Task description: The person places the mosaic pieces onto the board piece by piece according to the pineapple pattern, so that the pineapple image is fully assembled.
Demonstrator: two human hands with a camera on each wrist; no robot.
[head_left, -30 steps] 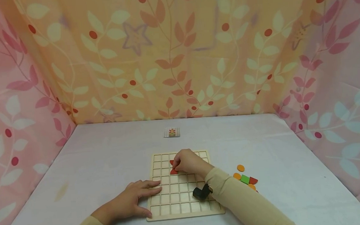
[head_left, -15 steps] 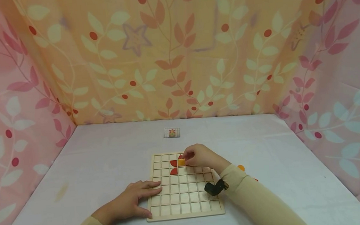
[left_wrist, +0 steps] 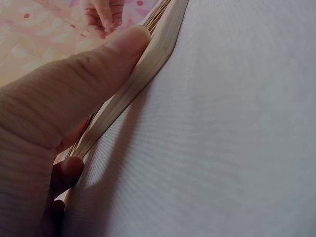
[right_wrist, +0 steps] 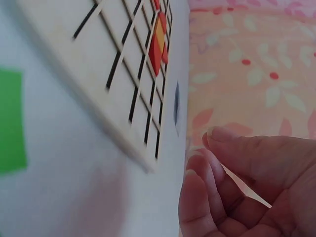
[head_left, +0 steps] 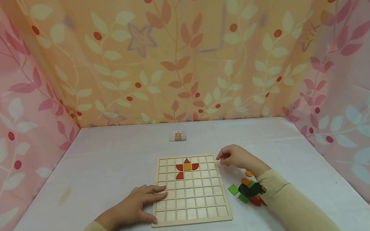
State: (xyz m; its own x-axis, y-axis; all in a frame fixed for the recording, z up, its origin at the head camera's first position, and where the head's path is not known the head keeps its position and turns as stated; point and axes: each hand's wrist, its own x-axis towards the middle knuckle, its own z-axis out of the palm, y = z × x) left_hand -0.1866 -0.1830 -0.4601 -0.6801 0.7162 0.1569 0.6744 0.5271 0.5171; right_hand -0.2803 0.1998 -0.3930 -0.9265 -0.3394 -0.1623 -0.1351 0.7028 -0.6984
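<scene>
A wooden grid board (head_left: 190,194) lies on the white cloth. Near its top sit a red triangle (head_left: 186,160), an orange square (head_left: 187,167) with a red quarter piece (head_left: 179,167) on its left and another (head_left: 195,166) on its right, and a red piece (head_left: 180,175) below left. The left hand (head_left: 134,206) rests at the board's left edge, fingers spread, thumb on the lower corner. Off the board's upper right side, the right hand (head_left: 239,158) hovers with bent fingers and nothing between thumb and fingertips, as the right wrist view shows.
Right of the board lie loose pieces: a green square (head_left: 233,189), another green square (head_left: 243,198), orange rounds (head_left: 248,173) and red pieces (head_left: 255,200), partly under the right wrist's camera. A small printed card (head_left: 178,135) lies beyond the board.
The right hand has moved right, off the board; the orange square and right red quarter piece are now uncovered. The left hand and board have stayed in place.
</scene>
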